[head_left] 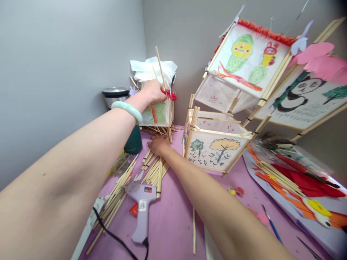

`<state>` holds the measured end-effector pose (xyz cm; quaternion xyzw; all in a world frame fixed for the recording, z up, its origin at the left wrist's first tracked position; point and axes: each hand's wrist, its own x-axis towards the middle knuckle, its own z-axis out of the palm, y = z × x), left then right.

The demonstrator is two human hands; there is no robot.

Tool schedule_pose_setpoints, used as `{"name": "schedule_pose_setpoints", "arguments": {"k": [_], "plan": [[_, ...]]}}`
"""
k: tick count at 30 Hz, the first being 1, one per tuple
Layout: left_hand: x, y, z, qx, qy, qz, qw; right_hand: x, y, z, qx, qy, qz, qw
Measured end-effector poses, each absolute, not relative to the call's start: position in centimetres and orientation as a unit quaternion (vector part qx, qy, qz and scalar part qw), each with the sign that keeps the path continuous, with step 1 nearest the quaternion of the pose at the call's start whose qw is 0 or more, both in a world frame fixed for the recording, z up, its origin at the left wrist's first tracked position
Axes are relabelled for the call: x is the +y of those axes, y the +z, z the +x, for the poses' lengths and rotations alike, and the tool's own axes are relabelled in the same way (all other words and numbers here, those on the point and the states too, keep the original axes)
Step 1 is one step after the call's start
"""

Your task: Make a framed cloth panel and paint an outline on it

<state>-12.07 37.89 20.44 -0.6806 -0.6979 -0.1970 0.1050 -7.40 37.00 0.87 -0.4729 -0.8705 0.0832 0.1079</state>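
At the back, my left hand (153, 90) is closed over the top edge of a stick-framed paper lantern (159, 115) with red fringe and a tree drawing. Its fingertips are partly hidden by the fringe. Just below, my right hand (159, 144) lies with fingers apart on a pile of thin wooden sticks (153, 169), by the lantern's foot. White paper (154, 68) rises from the lantern's top, and a loose stick (160, 66) stands up there. A lilac glue gun (142, 206) lies nearer me, its black cord running forward.
A dark green tumbler (133, 141) stands left of the lantern. More stick-framed lanterns (217, 150) stack up on the right, beside a panda panel (300, 95). Coloured cutouts (292, 195), a paintbrush (271, 224) and long sticks (111, 207) lie on the purple tabletop (173, 224).
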Motion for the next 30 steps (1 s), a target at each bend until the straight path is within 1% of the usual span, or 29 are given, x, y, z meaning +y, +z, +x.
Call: {"name": "schedule_pose_setpoints", "arguments": {"k": [3,9,15,18,24,30], "plan": [[37.7,20.6,-12.0,-0.705,-0.181,-0.681,0.087,36.8,0.7,-7.3,-0.862,0.081,-0.485,0.126],[38.8,19.8,-12.6,-0.707,-0.213,-0.664,0.120,36.7,0.7,-7.1,-0.812,0.071,-0.555,0.167],[38.9,19.8,-12.6,-0.697,-0.232,-0.669,0.116,37.5,0.2,-7.1,-0.767,0.077,-0.616,0.165],[38.9,19.7,-12.6,-0.696,-0.239,-0.667,0.113,38.0,0.1,-7.2,-0.784,0.081,-0.594,0.161],[39.3,19.6,-12.9,-0.697,-0.252,-0.663,0.111,38.3,0.2,-7.1,-0.844,0.097,-0.506,0.147],[39.6,19.4,-13.2,-0.689,-0.249,-0.668,0.129,38.0,0.4,-7.4,-0.833,0.094,-0.523,0.154]]}}
